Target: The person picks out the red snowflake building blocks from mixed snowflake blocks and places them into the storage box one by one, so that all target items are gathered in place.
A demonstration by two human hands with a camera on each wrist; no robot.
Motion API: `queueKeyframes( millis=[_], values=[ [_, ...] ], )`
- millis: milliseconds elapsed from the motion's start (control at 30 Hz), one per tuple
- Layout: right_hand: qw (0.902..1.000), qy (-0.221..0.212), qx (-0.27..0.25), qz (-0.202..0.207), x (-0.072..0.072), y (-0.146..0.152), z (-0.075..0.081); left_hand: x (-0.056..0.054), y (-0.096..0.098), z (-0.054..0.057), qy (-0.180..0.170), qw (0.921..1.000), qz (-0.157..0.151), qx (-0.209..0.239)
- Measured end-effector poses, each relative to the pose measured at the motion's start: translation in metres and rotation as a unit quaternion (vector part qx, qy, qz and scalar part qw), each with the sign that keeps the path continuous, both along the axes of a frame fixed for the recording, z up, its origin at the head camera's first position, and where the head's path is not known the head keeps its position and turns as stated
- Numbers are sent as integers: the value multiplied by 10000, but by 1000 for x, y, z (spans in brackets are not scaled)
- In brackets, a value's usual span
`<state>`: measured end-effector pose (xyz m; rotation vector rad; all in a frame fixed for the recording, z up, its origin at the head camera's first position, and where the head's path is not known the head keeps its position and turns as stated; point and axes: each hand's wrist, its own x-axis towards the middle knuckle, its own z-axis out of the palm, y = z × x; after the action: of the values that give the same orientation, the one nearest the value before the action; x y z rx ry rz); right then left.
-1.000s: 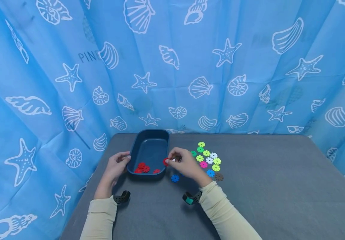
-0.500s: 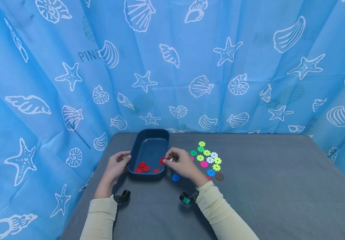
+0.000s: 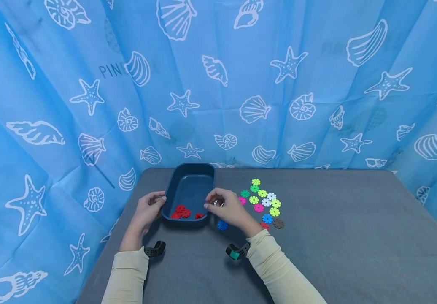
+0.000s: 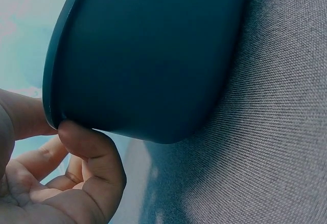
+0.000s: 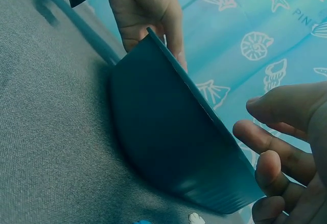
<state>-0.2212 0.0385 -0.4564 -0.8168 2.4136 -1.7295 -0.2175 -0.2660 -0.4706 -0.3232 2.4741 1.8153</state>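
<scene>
Right now several red discs [image 3: 181, 212] lie in a loose clump at the lower end of my dark blue tray [image 3: 193, 191], left of the frame's centre, with a little more red in its lower right corner. My left hand [image 3: 148, 210] pinches the tray's left edge. At its right edge hovers my right hand [image 3: 230, 207], thumb and fingers loosely bent and apart, holding nothing; I can't tell whether a fingertip touches the rim. Right of that hand, yellow-green discs [image 3: 263, 193], white discs [image 3: 268, 199], a pink disc [image 3: 258, 207] and a brown disc [image 3: 278, 223] lie scattered on the grey tabletop [image 3: 336, 236]. A blue curtain [image 3: 298, 84] with white shells and starfish fills the upper frame.
</scene>
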Motion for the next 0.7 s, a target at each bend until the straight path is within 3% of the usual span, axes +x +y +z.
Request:
queueKeyframes(
  millis=[233, 700],
  values=[
    [9999, -21, -54, 98, 0, 2, 0, 1, 2, 2, 47, 10000, -26, 26],
    [9998, 19, -156, -102, -1, 11, 5, 0, 0, 2, 56, 10000, -66, 22]
  ],
)
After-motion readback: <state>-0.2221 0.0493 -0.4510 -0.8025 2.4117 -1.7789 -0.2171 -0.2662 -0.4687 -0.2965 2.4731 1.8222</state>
